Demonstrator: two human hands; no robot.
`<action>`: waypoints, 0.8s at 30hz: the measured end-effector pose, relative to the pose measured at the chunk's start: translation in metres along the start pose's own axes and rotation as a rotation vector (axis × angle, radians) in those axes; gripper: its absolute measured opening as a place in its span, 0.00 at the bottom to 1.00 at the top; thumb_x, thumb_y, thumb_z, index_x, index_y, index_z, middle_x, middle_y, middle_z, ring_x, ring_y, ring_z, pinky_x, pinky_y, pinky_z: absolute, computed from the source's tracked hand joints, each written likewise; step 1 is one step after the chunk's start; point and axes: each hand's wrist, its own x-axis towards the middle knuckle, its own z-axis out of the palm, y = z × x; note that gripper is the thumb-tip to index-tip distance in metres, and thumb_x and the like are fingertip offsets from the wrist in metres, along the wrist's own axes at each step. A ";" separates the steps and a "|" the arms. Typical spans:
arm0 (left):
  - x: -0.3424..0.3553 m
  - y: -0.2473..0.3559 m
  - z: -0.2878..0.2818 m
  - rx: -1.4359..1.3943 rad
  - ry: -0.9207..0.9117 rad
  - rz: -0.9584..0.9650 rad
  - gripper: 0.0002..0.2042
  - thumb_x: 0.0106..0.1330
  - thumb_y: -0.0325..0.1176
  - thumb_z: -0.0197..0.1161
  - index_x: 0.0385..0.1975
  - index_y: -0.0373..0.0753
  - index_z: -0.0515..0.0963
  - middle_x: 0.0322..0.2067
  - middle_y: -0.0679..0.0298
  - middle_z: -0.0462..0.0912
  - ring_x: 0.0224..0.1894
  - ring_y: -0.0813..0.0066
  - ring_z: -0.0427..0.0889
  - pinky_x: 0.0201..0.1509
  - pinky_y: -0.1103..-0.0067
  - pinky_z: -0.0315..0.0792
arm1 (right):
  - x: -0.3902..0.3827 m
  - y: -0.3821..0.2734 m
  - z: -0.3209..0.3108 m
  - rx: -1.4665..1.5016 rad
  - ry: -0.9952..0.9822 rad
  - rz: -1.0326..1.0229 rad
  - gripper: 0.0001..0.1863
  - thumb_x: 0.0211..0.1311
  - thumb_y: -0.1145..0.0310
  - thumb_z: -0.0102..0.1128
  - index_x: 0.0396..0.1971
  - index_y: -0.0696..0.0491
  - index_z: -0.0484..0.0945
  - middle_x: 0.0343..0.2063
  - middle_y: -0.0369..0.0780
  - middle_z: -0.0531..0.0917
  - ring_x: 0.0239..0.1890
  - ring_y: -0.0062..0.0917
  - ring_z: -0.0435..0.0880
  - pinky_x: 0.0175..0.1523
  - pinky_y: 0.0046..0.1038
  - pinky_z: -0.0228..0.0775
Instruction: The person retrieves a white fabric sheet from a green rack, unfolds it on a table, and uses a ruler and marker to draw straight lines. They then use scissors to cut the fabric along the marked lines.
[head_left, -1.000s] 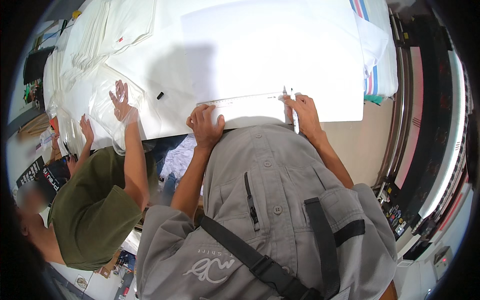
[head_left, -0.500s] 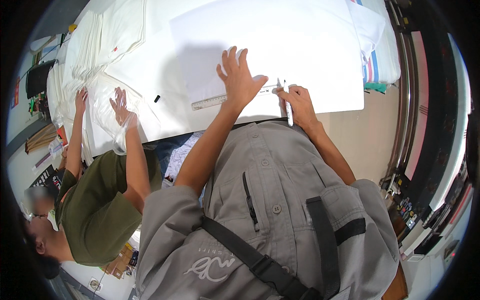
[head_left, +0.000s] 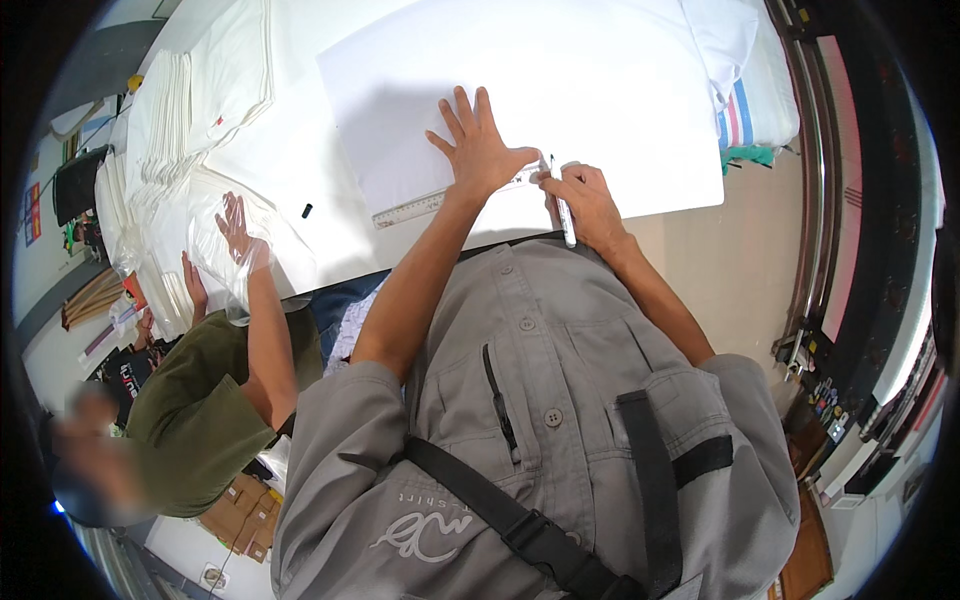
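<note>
My left hand (head_left: 482, 150) lies with fingers spread on a large white sheet (head_left: 620, 110) that covers part of the table. Its wrist crosses a clear ruler (head_left: 410, 211), hiding the middle of it. In my right hand (head_left: 592, 208) is a white marker (head_left: 564, 215), uncapped, with its dark tip pointing up and away from me. The right thumb and fingertips meet near the ruler's right end, close to the left thumb. Whether they also grip the ruler or the sheet's edge cannot be made out. A small black cap (head_left: 307, 211) lies on the table to the left.
At the left, a co-worker in a green shirt (head_left: 190, 420) handles clear plastic wrap (head_left: 225, 235) beside stacked folded white cloth (head_left: 165, 105). A striped bundle (head_left: 757, 110) rests at the right table end. Long machine rails (head_left: 822, 220) run along the far right.
My right hand and the marker have shifted slightly left, toward my left thumb. My left fingers are spread wider. One of the co-worker's hands has drawn back toward the table edge.
</note>
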 end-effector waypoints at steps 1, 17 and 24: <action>0.000 0.000 0.000 0.001 0.000 0.003 0.70 0.42 0.66 0.80 0.81 0.37 0.44 0.81 0.42 0.35 0.82 0.36 0.26 0.74 0.29 0.29 | 0.000 0.001 0.000 -0.005 0.003 -0.005 0.19 0.59 0.74 0.62 0.51 0.45 0.84 0.34 0.34 0.80 0.50 0.32 0.80 0.58 0.36 0.68; -0.002 0.004 -0.004 -0.003 -0.029 -0.005 0.68 0.44 0.66 0.79 0.81 0.37 0.45 0.81 0.43 0.34 0.82 0.36 0.26 0.75 0.30 0.28 | 0.000 0.005 0.001 -0.034 0.013 -0.047 0.18 0.60 0.72 0.62 0.51 0.46 0.84 0.35 0.34 0.80 0.50 0.32 0.80 0.59 0.36 0.68; -0.005 0.006 -0.012 -0.020 -0.051 -0.021 0.67 0.45 0.62 0.80 0.81 0.38 0.45 0.82 0.44 0.35 0.82 0.37 0.26 0.75 0.30 0.27 | -0.027 0.022 -0.031 -0.119 0.033 0.108 0.18 0.60 0.75 0.63 0.51 0.48 0.86 0.30 0.37 0.81 0.48 0.36 0.80 0.59 0.35 0.67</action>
